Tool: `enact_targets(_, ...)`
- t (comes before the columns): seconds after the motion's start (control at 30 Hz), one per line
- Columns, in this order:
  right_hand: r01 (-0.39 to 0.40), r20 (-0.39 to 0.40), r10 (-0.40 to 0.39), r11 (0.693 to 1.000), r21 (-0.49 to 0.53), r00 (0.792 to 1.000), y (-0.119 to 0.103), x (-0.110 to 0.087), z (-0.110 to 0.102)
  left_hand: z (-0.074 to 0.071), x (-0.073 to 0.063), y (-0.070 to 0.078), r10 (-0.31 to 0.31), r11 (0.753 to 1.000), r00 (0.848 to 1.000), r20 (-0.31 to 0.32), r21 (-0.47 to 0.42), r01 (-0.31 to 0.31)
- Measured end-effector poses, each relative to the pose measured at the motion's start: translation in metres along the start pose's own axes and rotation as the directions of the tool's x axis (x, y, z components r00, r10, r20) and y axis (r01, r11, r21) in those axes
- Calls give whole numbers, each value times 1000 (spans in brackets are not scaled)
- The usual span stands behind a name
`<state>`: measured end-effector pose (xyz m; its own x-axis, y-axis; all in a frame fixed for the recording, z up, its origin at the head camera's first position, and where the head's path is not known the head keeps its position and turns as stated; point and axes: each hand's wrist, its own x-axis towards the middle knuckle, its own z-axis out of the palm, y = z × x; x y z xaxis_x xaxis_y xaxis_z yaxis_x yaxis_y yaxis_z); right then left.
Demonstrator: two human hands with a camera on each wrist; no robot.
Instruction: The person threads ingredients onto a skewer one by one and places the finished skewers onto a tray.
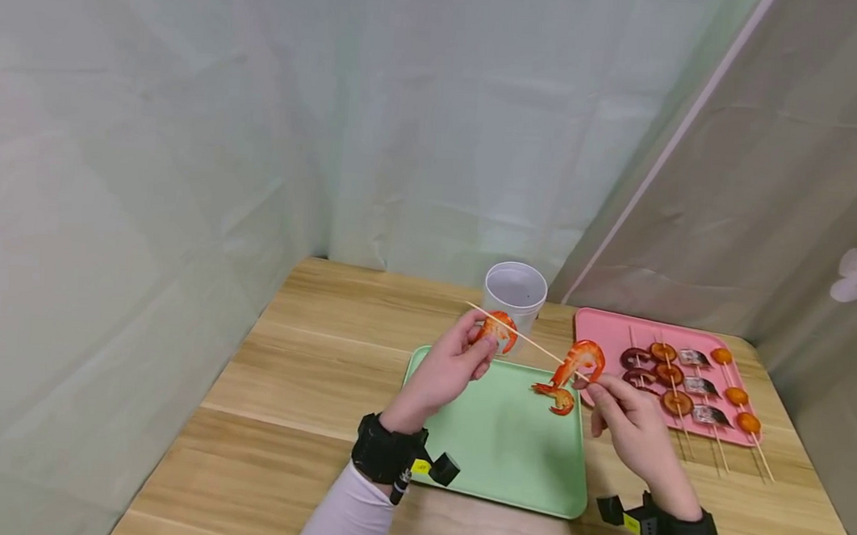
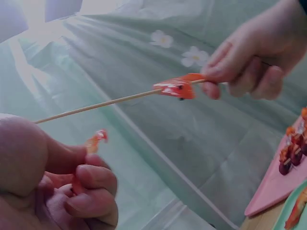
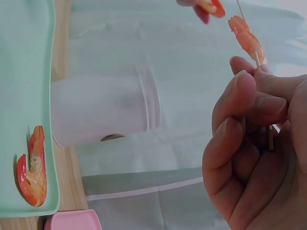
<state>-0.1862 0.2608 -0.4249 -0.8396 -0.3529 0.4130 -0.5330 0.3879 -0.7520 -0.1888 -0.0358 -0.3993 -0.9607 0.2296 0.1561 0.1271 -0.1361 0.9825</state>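
My left hand (image 1: 443, 372) pinches a toy shrimp (image 1: 501, 326) between thumb and fingers, above the back-left part of the green tray (image 1: 506, 457). A thin wooden skewer (image 1: 533, 344) is gripped by my right hand (image 1: 634, 428) near its lower end. Threaded on it, close to the right fingertips, is another shrimp (image 1: 588, 355), also plain in the left wrist view. The skewer's bare tip points left, passing near the left hand's shrimp; in the left wrist view the two are apart. A third shrimp (image 3: 34, 175) lies on the green tray.
Behind the green tray stands a white cup (image 1: 516, 292). To the right, a pink tray (image 1: 608, 319) bears several loaded skewers (image 1: 668, 375), their sticks jutting over its front edge. Pale curtains (image 1: 435, 138) hang behind and beside the wooden table (image 1: 277, 389).
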Motion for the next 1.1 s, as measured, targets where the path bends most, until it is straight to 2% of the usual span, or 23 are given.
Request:
enact_targets(0.17,-4,5,4,1000,1,1000,0,1,-1,-12,-1,5,23,990,1000,-15,-139,-25)
enact_targets(0.4,64,15,-64,998,-12,998,2,2,-3,-24,-2,10,46,973,998,-51,-225,-57)
enact_targets(0.5,80,23,-80,997,-23,997,3,2,-3,-25,-3,11,57,968,996,-75,-241,-74)
enact_targets(0.8,59,26,-58,998,-24,998,2,1,-3,-27,-6,12,59,957,992,-111,-275,-88)
enact_targets(1.1,34,28,-32,997,-74,999,3,2,-3,-26,-5,14,117,965,992,-55,-229,-127)
